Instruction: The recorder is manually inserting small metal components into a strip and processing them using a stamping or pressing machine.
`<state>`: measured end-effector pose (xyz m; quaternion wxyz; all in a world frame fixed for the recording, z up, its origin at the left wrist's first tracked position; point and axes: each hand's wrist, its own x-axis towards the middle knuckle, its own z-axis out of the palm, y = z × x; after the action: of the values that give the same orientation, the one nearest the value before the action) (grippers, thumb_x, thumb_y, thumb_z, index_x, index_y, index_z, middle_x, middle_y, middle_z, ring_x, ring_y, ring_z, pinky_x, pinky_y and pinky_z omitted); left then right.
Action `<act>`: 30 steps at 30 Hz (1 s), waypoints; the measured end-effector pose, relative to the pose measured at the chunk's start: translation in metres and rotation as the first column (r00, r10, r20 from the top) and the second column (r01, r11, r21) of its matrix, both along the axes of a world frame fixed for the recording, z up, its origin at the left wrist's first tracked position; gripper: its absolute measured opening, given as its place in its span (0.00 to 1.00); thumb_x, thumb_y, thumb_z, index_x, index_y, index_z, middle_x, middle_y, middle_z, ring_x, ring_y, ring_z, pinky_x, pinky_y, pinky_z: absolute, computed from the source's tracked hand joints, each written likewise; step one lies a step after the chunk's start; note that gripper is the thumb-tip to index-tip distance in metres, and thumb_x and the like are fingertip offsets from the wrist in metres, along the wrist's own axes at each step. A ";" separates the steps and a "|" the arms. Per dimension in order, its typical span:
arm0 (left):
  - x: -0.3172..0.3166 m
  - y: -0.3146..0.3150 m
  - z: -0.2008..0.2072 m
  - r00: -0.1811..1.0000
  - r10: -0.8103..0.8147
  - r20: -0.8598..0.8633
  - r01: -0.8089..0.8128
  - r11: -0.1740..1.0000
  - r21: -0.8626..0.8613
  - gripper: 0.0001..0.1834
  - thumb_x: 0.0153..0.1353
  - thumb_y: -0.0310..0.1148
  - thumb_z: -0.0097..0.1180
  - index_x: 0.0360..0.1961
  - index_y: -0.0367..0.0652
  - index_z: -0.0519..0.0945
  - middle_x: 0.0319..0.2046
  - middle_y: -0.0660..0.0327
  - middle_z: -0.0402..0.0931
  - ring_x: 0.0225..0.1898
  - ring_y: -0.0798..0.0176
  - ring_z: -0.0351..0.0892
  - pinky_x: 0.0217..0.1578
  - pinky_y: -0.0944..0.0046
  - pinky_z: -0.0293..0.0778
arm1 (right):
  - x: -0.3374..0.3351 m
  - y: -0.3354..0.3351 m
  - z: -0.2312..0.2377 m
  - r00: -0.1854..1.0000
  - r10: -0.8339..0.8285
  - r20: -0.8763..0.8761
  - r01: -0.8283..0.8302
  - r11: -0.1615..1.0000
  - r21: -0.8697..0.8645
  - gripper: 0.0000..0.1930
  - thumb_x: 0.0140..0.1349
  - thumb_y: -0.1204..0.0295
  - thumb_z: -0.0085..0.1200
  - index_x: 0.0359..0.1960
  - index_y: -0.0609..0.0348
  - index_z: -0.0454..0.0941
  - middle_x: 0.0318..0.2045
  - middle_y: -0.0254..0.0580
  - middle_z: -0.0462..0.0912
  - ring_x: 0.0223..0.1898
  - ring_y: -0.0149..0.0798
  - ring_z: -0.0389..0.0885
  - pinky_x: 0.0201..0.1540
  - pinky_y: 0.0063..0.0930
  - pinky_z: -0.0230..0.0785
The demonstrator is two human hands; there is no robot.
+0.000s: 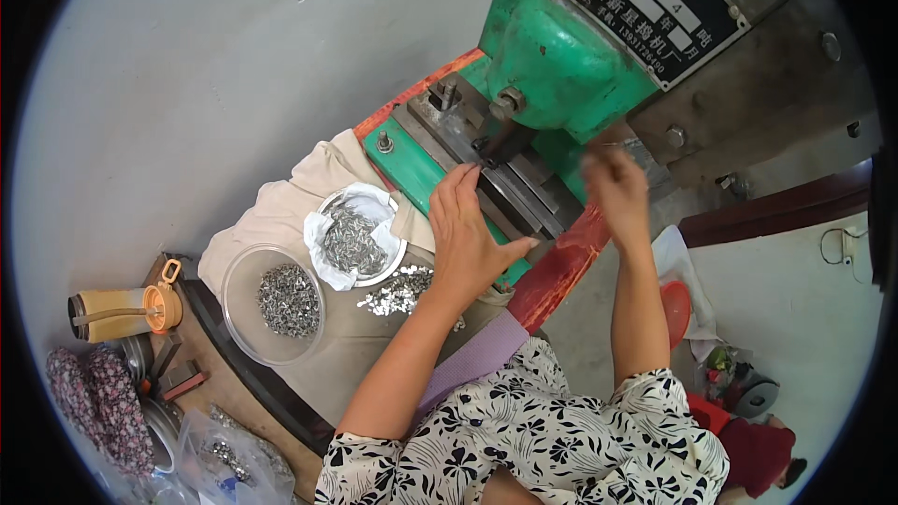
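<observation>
My left hand [465, 241] reaches over the bed of a green punch press [571, 51]. Its fingertips rest at the dark steel die [513, 198], just beneath the punch [510, 142]. The thumb is spread well away from the fingers, and no part shows in the hand. To the right of the die, my right hand [617, 194] is raised near the press's side and smeared by motion. Its fingers look curled, but what they hold, if anything, cannot be made out. Small shiny flat metal pieces [400, 291] lie in a pile beside my left wrist.
Left of my left arm are a clear round tub [227, 313] of small metal parts and a white bowl [400, 257], lined with plastic, holding thin metal pieces. An orange-capped bottle [122, 314] and a bag of parts [224, 454] lie farther left. Another person [756, 454] is at lower right.
</observation>
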<state>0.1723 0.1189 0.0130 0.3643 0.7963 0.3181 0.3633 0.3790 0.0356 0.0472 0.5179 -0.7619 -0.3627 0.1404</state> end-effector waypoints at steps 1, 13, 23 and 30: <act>-0.004 0.002 0.002 1.000 -0.017 -0.001 0.017 1.000 0.004 0.59 0.31 0.34 0.81 0.65 0.34 0.58 0.63 0.46 0.58 0.64 0.41 0.58 0.65 0.47 0.56 | -0.017 0.005 0.019 0.967 0.242 -0.077 -0.252 0.951 -0.177 0.11 0.70 0.67 0.53 0.39 0.61 0.82 0.26 0.31 0.81 0.26 0.21 0.76 0.25 0.20 0.66; -0.020 -0.003 0.008 0.997 -0.078 0.028 0.080 0.995 -0.058 0.58 0.39 0.30 0.78 0.70 0.37 0.55 0.64 0.45 0.57 0.64 0.40 0.58 0.65 0.47 0.58 | -0.026 -0.018 0.007 0.943 0.243 -0.228 -0.249 0.968 0.002 0.09 0.65 0.72 0.59 0.42 0.64 0.76 0.33 0.35 0.80 0.29 0.27 0.78 0.32 0.23 0.73; -0.074 -0.032 0.013 0.961 -0.182 0.206 0.249 0.896 -0.369 0.28 0.55 0.19 0.64 0.59 0.36 0.72 0.52 0.55 0.72 0.51 0.62 0.76 0.51 0.64 0.75 | -0.065 -0.053 0.006 0.769 0.344 0.539 -0.232 0.936 -0.266 0.13 0.61 0.67 0.62 0.35 0.64 0.72 0.27 0.51 0.73 0.30 0.60 0.76 0.31 0.46 0.70; -0.128 -0.064 0.023 0.861 -0.155 0.485 0.490 0.508 -0.708 0.38 0.61 0.20 0.62 0.71 0.39 0.61 0.63 0.55 0.68 0.58 0.61 0.74 0.60 0.61 0.70 | -0.094 -0.118 0.040 0.741 0.648 0.175 -0.563 0.742 -0.364 0.10 0.62 0.68 0.58 0.37 0.61 0.75 0.27 0.47 0.74 0.26 0.53 0.76 0.28 0.40 0.68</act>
<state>0.0444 0.0550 0.0357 0.8011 0.5033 0.2184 0.2391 0.2854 -0.0822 0.0868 0.2677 -0.6789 -0.6401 0.2404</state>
